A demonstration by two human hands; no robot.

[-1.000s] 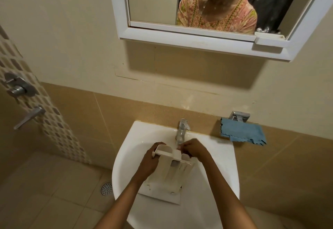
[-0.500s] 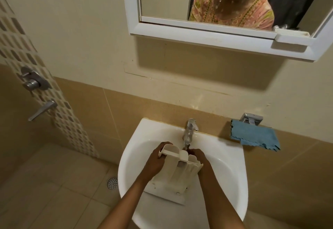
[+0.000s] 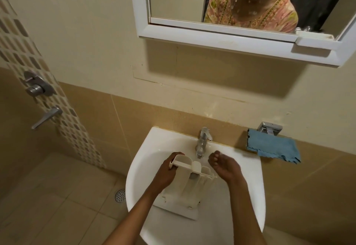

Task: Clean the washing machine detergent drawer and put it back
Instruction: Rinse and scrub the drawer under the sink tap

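the left hand's point(image 3: 167, 173) fingers point(image 3: 175, 154) curl round the far left corner of the detergent drawer point(image 3: 192, 187), thumb side toward the camera, gripping it. the right hand's point(image 3: 224, 166) fingers point(image 3: 214, 158) are curled in toward the palm, holding nothing, just beside the drawer's far right corner (whether it touches cannot be told). the white drawer leans tilted inside the sink point(image 3: 146, 167), front panel down at the near end, far end raised beneath the spout of the faucet point(image 3: 203, 140). a blue cloth point(image 3: 273, 148) hangs on the wall to the right.
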